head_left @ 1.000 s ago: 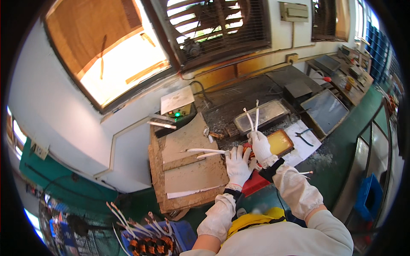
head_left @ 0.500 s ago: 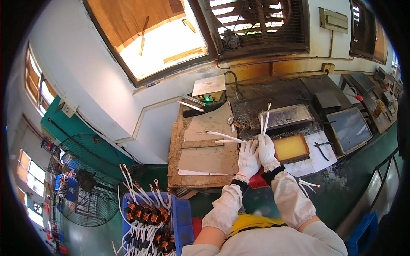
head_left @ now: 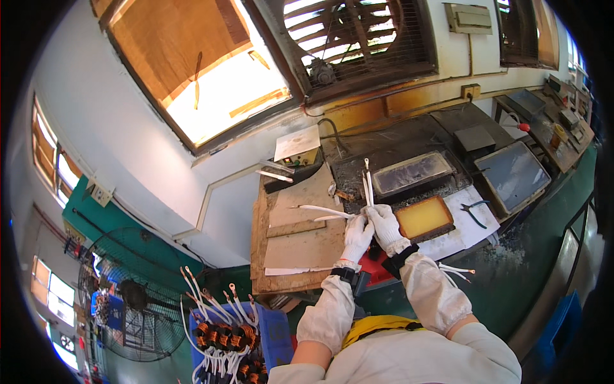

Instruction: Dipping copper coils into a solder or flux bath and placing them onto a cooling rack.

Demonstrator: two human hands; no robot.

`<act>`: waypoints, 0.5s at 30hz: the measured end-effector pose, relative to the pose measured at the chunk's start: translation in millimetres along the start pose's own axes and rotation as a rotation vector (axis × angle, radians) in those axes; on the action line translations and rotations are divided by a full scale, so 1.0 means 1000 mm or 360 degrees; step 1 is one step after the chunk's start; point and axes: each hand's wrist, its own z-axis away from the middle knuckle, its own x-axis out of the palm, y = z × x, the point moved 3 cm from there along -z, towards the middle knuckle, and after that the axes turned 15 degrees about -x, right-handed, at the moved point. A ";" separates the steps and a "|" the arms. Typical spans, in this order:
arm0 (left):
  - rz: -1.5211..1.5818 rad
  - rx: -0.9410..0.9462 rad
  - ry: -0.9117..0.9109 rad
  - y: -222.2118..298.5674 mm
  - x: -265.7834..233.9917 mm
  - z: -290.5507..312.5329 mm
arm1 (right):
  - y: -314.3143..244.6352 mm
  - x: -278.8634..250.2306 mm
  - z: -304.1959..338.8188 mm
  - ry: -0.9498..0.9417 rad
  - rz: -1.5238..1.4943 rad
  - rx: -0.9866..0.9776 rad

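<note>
My white-gloved right hand (head_left: 385, 225) is closed around a pair of white sleeved wire leads (head_left: 368, 185) that stand nearly upright; a ring-shaped metal end shows at their top. Pressed against it, my left hand (head_left: 357, 238) has its fingers curled in around the base of more white leads (head_left: 320, 210), which point left over the bench. Whatever these leads join to is hidden beneath my hands. Several other white leads with coppery tips (head_left: 457, 272) stick out past my right forearm.
Right of my hands lie a brown-rimmed tray of yellow material (head_left: 425, 217) and cutting pliers (head_left: 474, 212) on white paper. Behind sits a rectangular metal pot (head_left: 412, 175). A blue crate (head_left: 276, 329) holds copper-wound coils (head_left: 224, 336) at lower left, near a caged fan (head_left: 131, 297).
The left fingers, stretched out beside the right hand before, are now curled in. The upright leads have drawn closer together. The whole view has shifted, with the bench appearing farther left.
</note>
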 end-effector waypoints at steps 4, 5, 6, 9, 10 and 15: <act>-0.0240 -0.0091 -0.0170 0.003 0.009 -0.009 | -0.009 -0.008 -0.004 -0.0161 -0.0103 -0.0004; -0.0242 -0.0081 -0.0172 0.002 0.011 -0.012 | -0.012 -0.008 -0.005 -0.0192 -0.0135 -0.0034; -0.0298 0.0059 -0.0045 0.004 0.013 -0.014 | -0.014 -0.009 -0.005 -0.0182 -0.0068 -0.0047; -0.0315 0.0185 0.0048 0.001 0.023 -0.018 | -0.018 -0.010 -0.005 -0.0035 -0.0146 -0.0027; -0.0311 0.0189 0.0007 -0.001 0.026 -0.021 | -0.020 -0.008 -0.006 -0.0159 -0.0145 0.0031; -0.0163 0.0306 0.0183 -0.011 0.025 -0.016 | -0.049 -0.014 0.006 -0.0247 0.1061 -0.0312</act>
